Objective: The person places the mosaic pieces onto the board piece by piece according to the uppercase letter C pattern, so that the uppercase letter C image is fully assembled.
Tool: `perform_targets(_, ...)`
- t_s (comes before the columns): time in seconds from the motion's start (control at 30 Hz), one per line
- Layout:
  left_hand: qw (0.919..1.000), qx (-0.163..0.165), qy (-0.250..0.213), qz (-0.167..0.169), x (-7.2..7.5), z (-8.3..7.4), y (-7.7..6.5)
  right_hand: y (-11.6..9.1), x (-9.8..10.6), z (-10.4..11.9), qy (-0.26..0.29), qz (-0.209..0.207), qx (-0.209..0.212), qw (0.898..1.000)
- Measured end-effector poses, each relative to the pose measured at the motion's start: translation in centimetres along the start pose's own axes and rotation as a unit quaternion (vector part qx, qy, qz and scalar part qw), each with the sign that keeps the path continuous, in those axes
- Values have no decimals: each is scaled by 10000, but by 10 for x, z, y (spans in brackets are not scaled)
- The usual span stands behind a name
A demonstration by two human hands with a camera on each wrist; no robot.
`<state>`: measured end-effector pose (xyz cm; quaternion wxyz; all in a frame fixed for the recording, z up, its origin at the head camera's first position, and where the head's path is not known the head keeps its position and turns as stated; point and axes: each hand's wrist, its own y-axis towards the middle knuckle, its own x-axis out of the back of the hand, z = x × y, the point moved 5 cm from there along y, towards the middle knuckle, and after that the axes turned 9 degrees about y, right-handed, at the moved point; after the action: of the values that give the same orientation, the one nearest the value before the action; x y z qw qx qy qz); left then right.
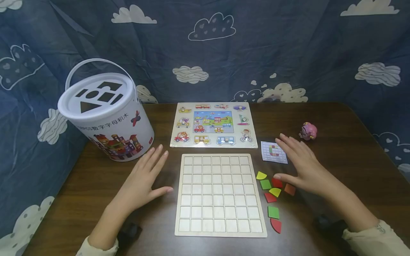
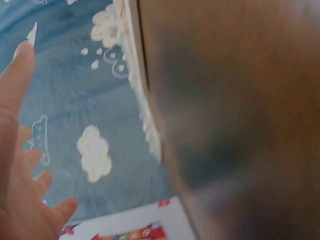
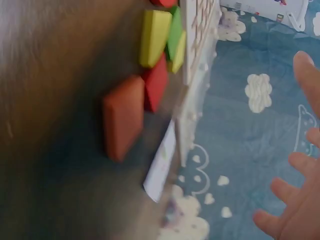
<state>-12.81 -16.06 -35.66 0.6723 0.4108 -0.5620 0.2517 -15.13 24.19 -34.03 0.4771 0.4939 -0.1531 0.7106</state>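
Observation:
My left hand (image 1: 141, 181) is spread over the table to the left of a wooden grid board (image 1: 221, 195), holding nothing. On the board's other side my right hand (image 1: 304, 170) also has its fingers extended, above the loose pieces and close to a small pattern card (image 1: 274, 152). The pieces lie along the board's right edge: an orange square (image 1: 289, 189), green squares (image 1: 273, 212), red quarter-rounds (image 1: 276, 225) and yellow quarter-rounds (image 1: 261, 175). The right wrist view shows the orange piece (image 3: 123, 117) near the card (image 3: 161, 162), with the right fingers (image 3: 287, 190) apart from both.
A white lidded bucket (image 1: 109, 117) with shape holes and a handle stands at the back left. Behind the grid board lies a vehicle peg puzzle (image 1: 214, 125). A small pink figurine (image 1: 308, 131) sits at the right. A cloud-patterned cloth (image 1: 205, 53) hangs behind the table.

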Motion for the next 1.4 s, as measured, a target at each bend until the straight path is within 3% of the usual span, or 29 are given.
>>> perform_targets(0.1,9994,-124,-317,13,-7,-8,0,1,-14,-6,650,215,-300,9972)
perform_targets(0.27,9951,-171,-968,139,-19,-16,1,1,-37,-15,1345,793,-857,9840)
perform_targets(0.6,9701,79,-2261,879,-50,-23,-3,1,-62,-23,1684,1301,-593,9753)
perform_targets(0.7,9641,193,-2417,1086,-56,-23,-4,3,-63,-23,1812,1337,-374,9736)
perform_targets(0.83,9633,173,-2415,1162,-61,-23,-5,5,-64,-24,1806,1353,-269,9738)
perform_targets(1.2,9652,50,-2280,1279,-64,-23,-7,6,-67,-34,1230,1179,-1142,9787)
perform_targets(1.4,9637,82,-2301,1351,-64,-22,-8,3,-66,-34,1786,1420,-1131,9670)
